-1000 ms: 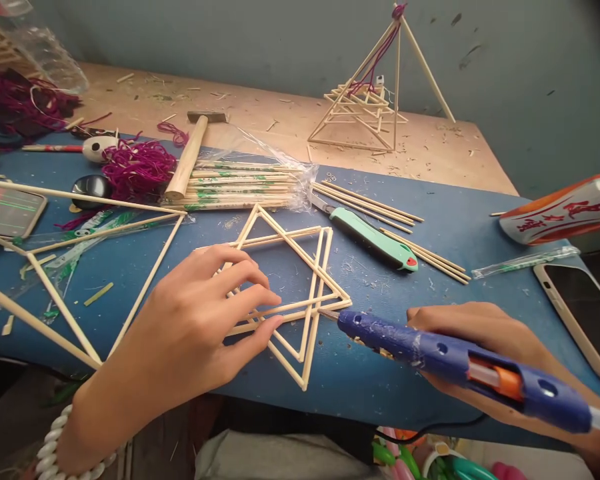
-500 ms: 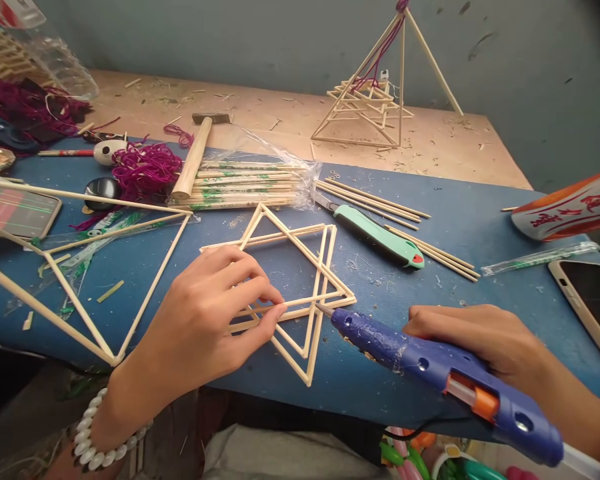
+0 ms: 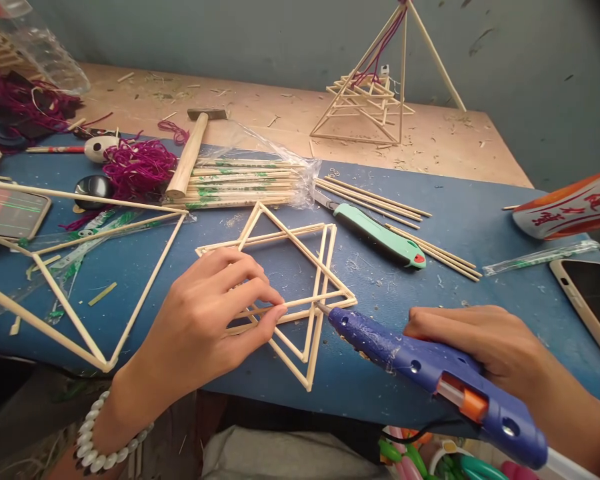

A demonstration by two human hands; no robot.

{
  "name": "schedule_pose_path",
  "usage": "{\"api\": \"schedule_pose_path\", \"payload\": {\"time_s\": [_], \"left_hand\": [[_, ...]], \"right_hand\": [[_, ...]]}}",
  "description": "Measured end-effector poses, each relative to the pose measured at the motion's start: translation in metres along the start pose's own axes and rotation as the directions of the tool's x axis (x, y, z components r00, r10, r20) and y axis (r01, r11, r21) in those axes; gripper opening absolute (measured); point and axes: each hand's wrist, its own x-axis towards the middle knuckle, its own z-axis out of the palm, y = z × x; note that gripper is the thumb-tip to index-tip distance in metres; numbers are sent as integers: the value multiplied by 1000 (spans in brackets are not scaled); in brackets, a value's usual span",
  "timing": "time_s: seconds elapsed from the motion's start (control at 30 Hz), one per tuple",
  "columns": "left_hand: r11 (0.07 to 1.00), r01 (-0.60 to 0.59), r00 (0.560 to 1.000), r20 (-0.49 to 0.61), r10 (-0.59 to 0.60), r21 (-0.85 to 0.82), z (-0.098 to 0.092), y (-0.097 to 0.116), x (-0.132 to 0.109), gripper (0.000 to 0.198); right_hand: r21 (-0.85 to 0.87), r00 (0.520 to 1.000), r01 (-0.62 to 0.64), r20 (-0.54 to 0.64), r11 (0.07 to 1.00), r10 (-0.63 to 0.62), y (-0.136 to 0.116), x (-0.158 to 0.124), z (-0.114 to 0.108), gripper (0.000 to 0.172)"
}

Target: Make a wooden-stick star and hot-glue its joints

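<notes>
Left hand (image 3: 200,313): fingers (image 3: 250,287) together, pinching a stick of the bamboo star frame (image 3: 305,250), which lay flat on the blue tabletop (image 3: 430,293). Right hand (image 3: 475,340) was clamped around the blue hot glue gun (image 3: 420,367), nozzle (image 3: 323,308) against the frame's right-side sticks. Green utility knife (image 3: 380,240) lay just beyond.

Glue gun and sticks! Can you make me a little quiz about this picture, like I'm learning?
1. Which hand holds the blue hot glue gun?
2. True or false: the left hand's fingers touch the star-shaped frame of thin wooden sticks.
3. What colour is the tangled yarn beside the wooden-handled hammer?

Key: 1. The right hand. 2. True. 3. Purple.
</notes>
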Motion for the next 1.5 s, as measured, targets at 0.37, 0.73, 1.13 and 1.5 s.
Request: {"api": "schedule_pose_path", "payload": {"time_s": [0.37, 0.73, 1.13, 1.5], "left_hand": [[1000, 0, 1000, 11, 0, -12, -1, 1, 1, 6], [1000, 3, 1000, -1, -3, -12, -3, 2, 1, 8], [1000, -15, 1000, 3, 15, 0, -3, 2, 0, 7], [1000, -6, 1000, 0, 6, 15, -3, 3, 0, 8]], "right_hand": [[-41, 1000, 25, -8, 999, -25, 1, 3, 3, 36], [10, 999, 40, 22, 999, -40, 3, 2, -1, 35], [4, 1000, 25, 5, 1000, -25, 3, 2, -1, 35], [14, 1000, 24, -3, 1000, -24, 3, 1, 1, 37]]}}
